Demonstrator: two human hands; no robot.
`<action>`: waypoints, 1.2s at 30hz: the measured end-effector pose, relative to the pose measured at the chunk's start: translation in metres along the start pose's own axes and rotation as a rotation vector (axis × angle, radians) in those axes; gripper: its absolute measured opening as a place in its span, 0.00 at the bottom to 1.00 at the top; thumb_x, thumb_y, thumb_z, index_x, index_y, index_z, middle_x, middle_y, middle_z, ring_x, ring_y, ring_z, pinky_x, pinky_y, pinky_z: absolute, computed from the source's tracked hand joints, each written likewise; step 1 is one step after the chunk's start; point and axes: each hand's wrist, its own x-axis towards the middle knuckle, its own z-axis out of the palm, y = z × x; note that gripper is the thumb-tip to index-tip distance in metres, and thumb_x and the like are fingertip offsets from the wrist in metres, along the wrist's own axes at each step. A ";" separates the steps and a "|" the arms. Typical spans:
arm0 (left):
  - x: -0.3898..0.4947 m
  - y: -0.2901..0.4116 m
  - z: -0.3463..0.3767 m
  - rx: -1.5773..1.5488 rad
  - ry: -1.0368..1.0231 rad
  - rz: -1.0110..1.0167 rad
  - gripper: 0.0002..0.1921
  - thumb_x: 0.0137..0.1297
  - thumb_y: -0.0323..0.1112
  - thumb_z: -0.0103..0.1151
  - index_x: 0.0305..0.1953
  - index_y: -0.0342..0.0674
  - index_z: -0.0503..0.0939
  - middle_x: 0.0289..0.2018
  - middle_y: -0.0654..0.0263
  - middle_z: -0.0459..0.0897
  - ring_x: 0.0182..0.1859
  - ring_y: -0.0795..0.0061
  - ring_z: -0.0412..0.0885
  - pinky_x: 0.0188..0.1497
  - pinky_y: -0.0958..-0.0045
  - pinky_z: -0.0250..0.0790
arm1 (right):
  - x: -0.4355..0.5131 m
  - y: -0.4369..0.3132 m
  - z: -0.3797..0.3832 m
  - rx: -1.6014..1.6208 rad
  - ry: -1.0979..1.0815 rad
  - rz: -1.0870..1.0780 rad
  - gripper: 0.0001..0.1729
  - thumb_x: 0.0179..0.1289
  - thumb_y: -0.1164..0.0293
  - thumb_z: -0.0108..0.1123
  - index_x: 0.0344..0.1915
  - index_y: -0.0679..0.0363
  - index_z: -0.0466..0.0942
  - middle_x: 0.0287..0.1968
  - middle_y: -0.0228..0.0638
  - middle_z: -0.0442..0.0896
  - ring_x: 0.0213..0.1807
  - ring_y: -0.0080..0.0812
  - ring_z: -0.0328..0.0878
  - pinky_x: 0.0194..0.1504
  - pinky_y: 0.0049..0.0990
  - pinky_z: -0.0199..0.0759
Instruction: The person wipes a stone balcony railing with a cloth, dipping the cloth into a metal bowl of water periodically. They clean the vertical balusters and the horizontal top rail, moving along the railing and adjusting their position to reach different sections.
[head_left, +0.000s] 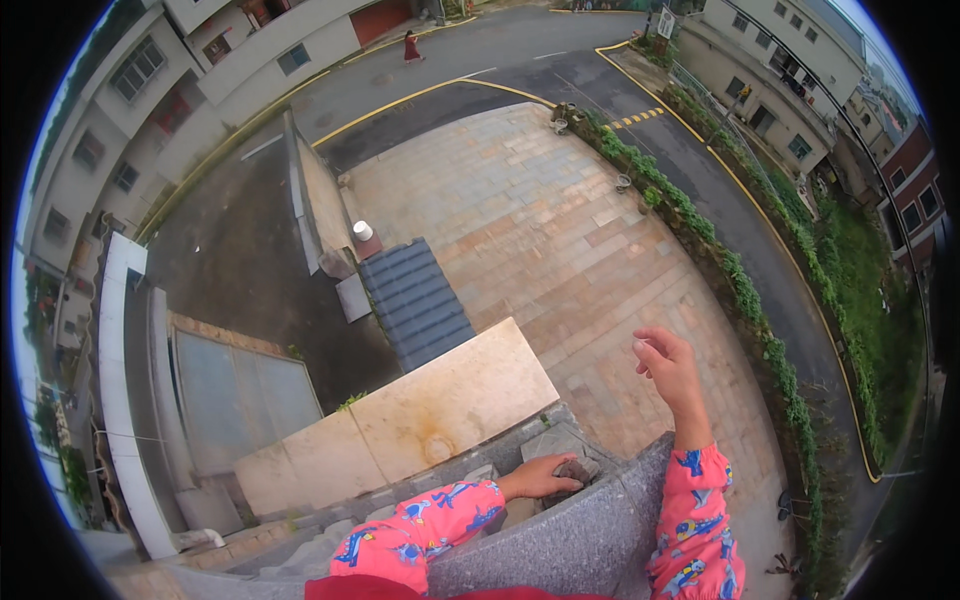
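My left hand (546, 477) reaches over a grey granite parapet (555, 536) and grips a rough, dark stone (577, 472). The stone lies in the narrow gap behind the parapet, beside a flat grey slab piece (551, 442). My fingers hide part of it. My right hand (670, 367) is raised past the parapet's right end, above the paved courtyard far below. Its fingers are loosely curled, and nothing shows between them and the thumb. Both forearms wear pink printed sleeves.
A stained pale stone ledge (450, 401) runs beyond the gap. Below it are a blue tiled roof (420, 300), a courtyard of stone paving (517, 195), a white bucket (363, 230) and a green hedge (712, 232). A person (412, 47) is on the road.
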 end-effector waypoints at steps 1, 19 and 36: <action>0.002 -0.003 0.001 0.015 0.013 -0.005 0.40 0.64 0.57 0.62 0.70 0.40 0.65 0.62 0.47 0.74 0.65 0.50 0.73 0.66 0.61 0.65 | 0.000 0.001 0.000 0.002 -0.006 0.001 0.14 0.65 0.69 0.63 0.47 0.65 0.81 0.29 0.28 0.82 0.26 0.20 0.78 0.27 0.21 0.69; 0.035 -0.120 0.029 -0.180 -0.051 -0.272 0.25 0.66 0.47 0.60 0.62 0.46 0.75 0.50 0.60 0.85 0.53 0.62 0.81 0.56 0.65 0.70 | -0.002 -0.003 -0.001 -0.042 -0.045 0.021 0.16 0.65 0.70 0.64 0.50 0.66 0.81 0.29 0.29 0.82 0.27 0.20 0.78 0.28 0.21 0.69; 0.039 -0.167 0.036 -0.483 -0.055 -0.574 0.16 0.68 0.45 0.60 0.53 0.51 0.82 0.26 0.73 0.79 0.21 0.82 0.70 0.21 0.70 0.60 | -0.004 -0.005 -0.001 -0.047 -0.086 0.040 0.16 0.66 0.70 0.63 0.52 0.65 0.80 0.30 0.28 0.82 0.30 0.21 0.80 0.30 0.22 0.70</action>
